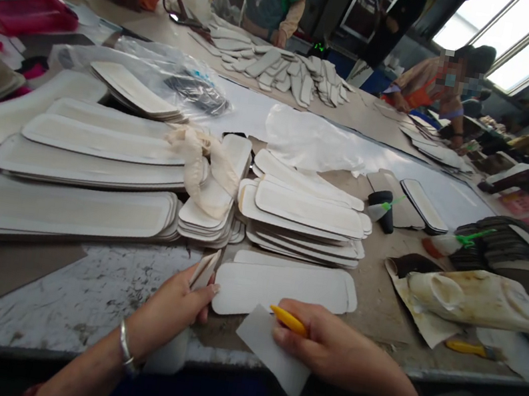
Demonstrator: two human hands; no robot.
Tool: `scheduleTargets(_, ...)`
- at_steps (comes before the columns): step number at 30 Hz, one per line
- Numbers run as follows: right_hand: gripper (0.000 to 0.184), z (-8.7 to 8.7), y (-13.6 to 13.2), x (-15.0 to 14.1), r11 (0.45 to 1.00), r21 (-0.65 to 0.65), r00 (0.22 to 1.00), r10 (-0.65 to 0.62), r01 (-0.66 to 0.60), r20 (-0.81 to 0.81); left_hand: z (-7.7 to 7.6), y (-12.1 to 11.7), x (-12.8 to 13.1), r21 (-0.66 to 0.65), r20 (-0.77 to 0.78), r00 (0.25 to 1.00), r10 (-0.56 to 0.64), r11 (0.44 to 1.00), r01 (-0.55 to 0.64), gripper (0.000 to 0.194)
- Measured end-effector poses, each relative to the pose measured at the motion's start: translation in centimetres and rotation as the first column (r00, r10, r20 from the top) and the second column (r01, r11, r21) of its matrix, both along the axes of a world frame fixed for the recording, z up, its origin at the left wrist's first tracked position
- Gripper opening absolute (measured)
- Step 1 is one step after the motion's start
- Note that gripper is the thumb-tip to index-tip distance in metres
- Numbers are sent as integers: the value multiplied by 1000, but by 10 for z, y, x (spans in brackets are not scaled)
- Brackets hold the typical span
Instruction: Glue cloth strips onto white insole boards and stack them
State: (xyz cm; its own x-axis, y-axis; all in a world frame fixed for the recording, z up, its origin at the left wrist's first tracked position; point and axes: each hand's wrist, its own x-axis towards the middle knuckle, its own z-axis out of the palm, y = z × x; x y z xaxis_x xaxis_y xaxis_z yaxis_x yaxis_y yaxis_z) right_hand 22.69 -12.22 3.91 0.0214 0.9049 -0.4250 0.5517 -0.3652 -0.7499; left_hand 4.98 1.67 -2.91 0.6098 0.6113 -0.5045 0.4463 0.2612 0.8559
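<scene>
My left hand (183, 303), closed at the table's front edge, pinches a thin, pale folded piece (204, 271) between thumb and fingers. Just right of it, long white rounded panels (280, 288) lie flat. My right hand (321, 343) is wrapped round a yellow-handled tool (289, 320), whose working end I cannot make out. Beneath that hand a thin white sheet (264, 347) slants over the table edge; whether the fingers grip it too is unclear. Behind the panels are stacks of similar white panels (310, 209), and cream cloth gloves (207, 175) rest on one stack.
More panel stacks (54, 207) fill the left side. On the right are a yellow-handled brush (470, 348), a stained cream bundle (476, 297) and a black cup-like object (382, 207). Two co-workers stand across the table, beyond a heap of pale pieces (286, 70).
</scene>
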Motion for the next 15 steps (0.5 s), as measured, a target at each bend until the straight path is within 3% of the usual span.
scheduleTargets(7,17,-16,58,2,987,-103,952,149,-126,266,1,7,2,-16,-26,999,-22,1000,22,29)
scheduleTargets(15,18,-28,80,3,972,-153,896,223,-176,384,0,9,3,-26,-32,999,-34,999,34,26)
